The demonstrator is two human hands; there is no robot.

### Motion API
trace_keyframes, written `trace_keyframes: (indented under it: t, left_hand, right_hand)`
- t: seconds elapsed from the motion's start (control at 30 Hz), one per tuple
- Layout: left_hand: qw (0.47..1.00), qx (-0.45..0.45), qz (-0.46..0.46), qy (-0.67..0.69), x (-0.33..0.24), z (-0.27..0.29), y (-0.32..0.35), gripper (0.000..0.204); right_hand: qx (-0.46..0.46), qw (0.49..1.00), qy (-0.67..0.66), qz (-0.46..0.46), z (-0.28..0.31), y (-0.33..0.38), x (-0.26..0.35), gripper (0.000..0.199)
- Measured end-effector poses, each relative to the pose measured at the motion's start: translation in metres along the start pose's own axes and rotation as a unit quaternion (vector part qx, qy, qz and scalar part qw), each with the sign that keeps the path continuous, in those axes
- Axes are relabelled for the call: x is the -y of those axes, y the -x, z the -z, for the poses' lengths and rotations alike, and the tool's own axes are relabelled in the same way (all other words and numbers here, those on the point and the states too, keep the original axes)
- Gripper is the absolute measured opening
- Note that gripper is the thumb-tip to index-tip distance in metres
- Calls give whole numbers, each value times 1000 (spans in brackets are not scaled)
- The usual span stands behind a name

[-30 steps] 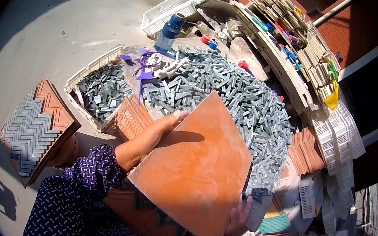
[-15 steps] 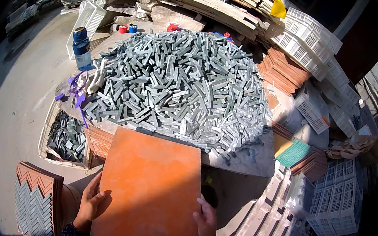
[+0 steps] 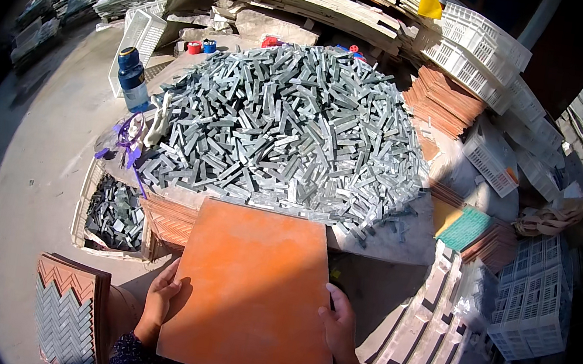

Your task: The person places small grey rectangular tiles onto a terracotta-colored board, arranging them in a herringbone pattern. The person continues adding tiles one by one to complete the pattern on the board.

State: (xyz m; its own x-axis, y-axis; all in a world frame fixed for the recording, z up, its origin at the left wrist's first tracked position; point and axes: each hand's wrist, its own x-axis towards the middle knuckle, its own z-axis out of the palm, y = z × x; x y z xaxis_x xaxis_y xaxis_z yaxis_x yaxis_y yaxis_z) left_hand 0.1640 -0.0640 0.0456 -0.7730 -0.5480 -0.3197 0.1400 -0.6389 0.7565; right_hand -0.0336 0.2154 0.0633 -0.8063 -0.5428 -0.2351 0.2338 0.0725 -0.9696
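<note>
A flat orange rectangular board (image 3: 254, 288) lies before me, its far edge by the table's front edge. My left hand (image 3: 160, 297) grips its left side, thumb over the top face. On the opposite side, my right hand (image 3: 341, 328) is closed on the right edge. Fingers under the board are hidden. Beyond it, a big heap of small grey stone strips (image 3: 292, 122) covers the table (image 3: 402, 242).
Left of me stand a crate of dark stone pieces (image 3: 81, 219) and herringbone-patterned panels (image 3: 68, 314). A blue bottle (image 3: 132, 81) is at the table's left. On the right are a pallet (image 3: 419, 334), white crates (image 3: 477, 52) and stacked orange boards (image 3: 443, 99).
The board and both hands appear slightly farther right and a little higher in the picture. The surroundings have also shifted right with the view. Both hands keep their hold.
</note>
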Motion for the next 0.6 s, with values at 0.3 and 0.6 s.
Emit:
trace_keyframes:
  t: [0.3,0.6]
  left_hand:
    - [990,-70,-104,-68,45,30,0,42]
    - [998,-43,-29,-40,63,47,-5,21]
  right_hand:
    - [-35,995,88,30,9,-5,-38,58]
    - [-67,991,101,-50,1,-8,-53,62]
